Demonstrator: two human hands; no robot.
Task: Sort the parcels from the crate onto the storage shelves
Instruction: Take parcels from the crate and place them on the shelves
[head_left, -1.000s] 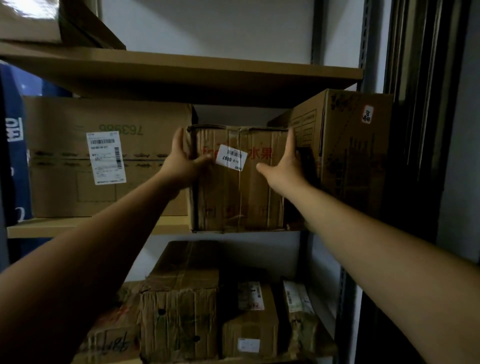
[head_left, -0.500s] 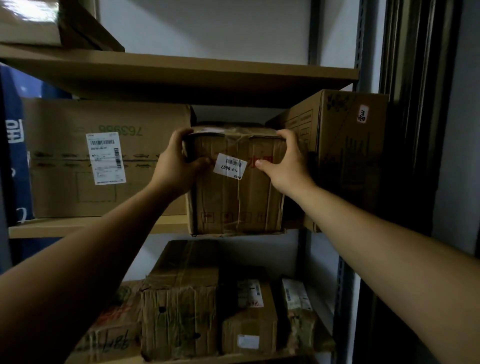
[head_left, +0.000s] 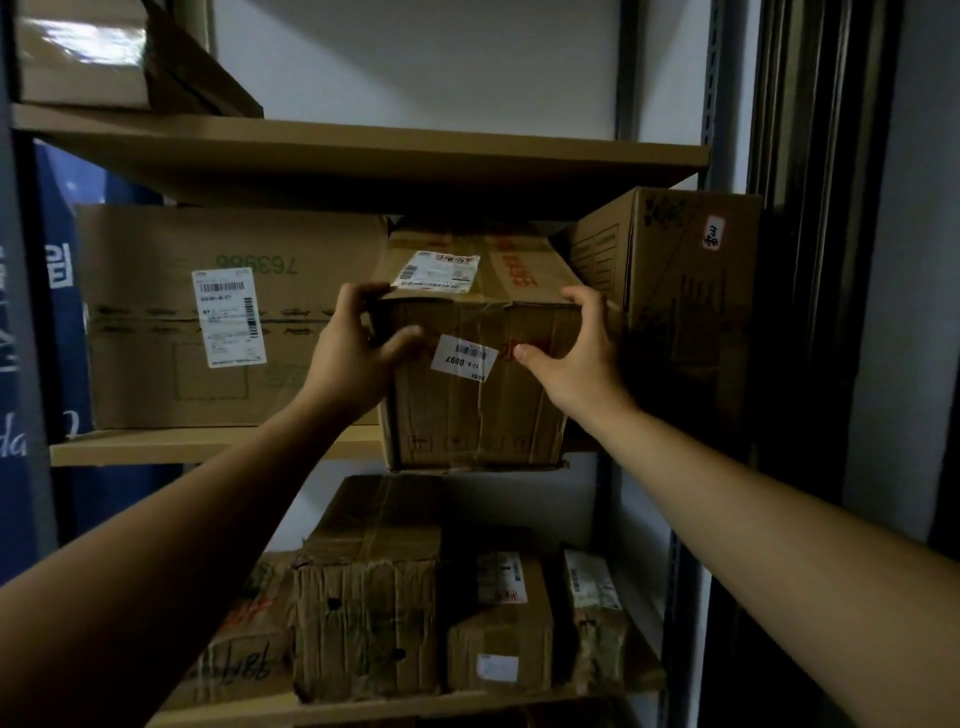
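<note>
Parcel (head_left: 478, 405) is gripped at top corners by left hand (head_left: 358, 358) and right hand (head_left: 576, 364), its rear in shadow.

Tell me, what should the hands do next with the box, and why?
Probably push the taped box straight back. The left hand and right hand grip its top front corners, and its front sticks out past the shelf edge, between the wide box and the tall box.

Creased matt cardboard parcel (head_left: 478, 384) (glossy paper label (head_left: 464, 358)) on smooth wooden shelf (head_left: 208, 449)
</note>
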